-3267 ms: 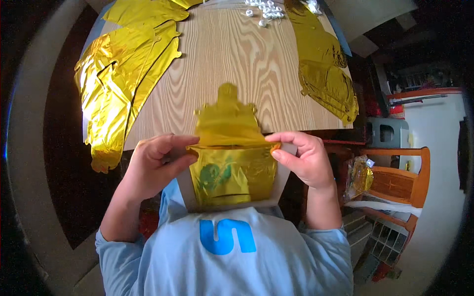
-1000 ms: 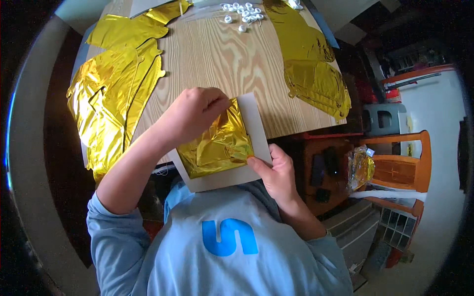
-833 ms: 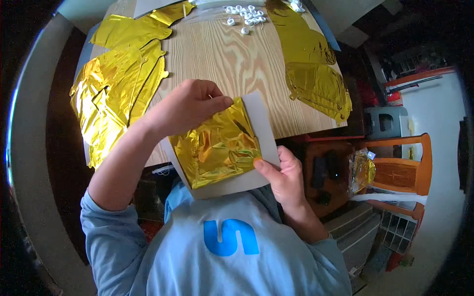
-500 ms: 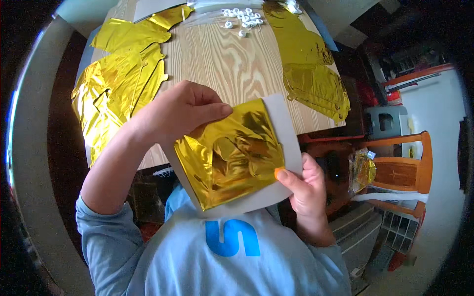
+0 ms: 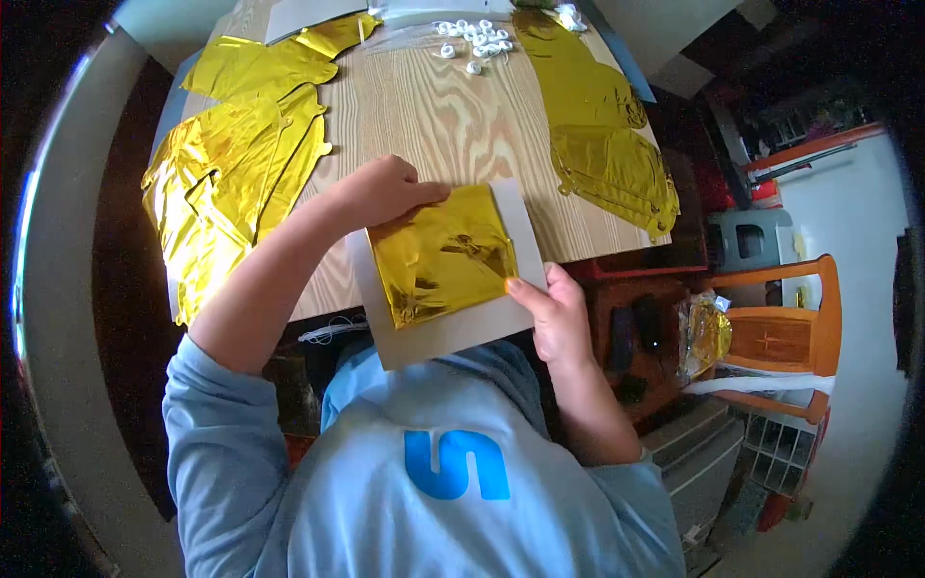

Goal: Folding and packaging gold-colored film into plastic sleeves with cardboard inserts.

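A folded, flat gold foil balloon (image 5: 448, 255) lies on a grey-white card (image 5: 434, 345), held tilted over the table's near edge. My left hand (image 5: 385, 193) is closed at the card's far edge, its thumb pressed on the foil's top left corner; its other fingers are partly hidden behind. At the card's right edge my right hand (image 5: 557, 313) pinches it, thumb on top at the foil's lower right corner and fingers underneath.
Flat gold foil balloons lie in a left pile (image 5: 236, 159) and a right pile (image 5: 612, 159) on the wooden table (image 5: 434, 116). Several white ribbon rolls (image 5: 477, 39) sit at the far side. A wooden chair (image 5: 771, 337) holding a clear bag of gold foil (image 5: 706, 335) stands at right.
Both hands have carried the card and foil away from my body and slightly left. The foil looks flatter on the card, and both hands keep their hold.
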Demonstrator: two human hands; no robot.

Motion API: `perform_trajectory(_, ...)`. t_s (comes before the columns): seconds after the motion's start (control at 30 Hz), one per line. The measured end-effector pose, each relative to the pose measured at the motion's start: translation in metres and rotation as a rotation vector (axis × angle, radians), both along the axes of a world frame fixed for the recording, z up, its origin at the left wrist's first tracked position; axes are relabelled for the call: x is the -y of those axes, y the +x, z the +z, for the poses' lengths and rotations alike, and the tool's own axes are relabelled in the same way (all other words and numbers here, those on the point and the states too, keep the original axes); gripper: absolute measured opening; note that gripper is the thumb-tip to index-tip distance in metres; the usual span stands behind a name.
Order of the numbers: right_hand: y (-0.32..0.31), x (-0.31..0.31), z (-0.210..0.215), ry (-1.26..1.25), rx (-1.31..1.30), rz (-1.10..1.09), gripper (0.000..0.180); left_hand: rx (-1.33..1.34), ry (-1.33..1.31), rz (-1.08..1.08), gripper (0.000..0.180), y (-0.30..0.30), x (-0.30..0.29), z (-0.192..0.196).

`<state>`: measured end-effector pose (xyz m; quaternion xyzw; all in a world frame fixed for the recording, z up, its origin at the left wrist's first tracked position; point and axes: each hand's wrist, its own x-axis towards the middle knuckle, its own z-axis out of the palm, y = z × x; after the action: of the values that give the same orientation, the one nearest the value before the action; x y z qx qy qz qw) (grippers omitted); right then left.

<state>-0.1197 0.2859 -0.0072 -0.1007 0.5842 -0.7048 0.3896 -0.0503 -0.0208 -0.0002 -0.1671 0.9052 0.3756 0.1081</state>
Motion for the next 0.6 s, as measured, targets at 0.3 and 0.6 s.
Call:
perform_trajectory(0.3, 0.003, 0.006, 0.004, -0.069, 0.009, -0.052, 0.023, -0.165, 1.068, 0.350, 0.058, 0.058, 0.000, 0.040)
perform_trajectory(0.6, -0.007, 0.006, 0.026, -0.158, 0.168, -0.057, 0.026, -0.513, 2.157, 0.480, 0.080, 0.081, -0.092, 0.017)
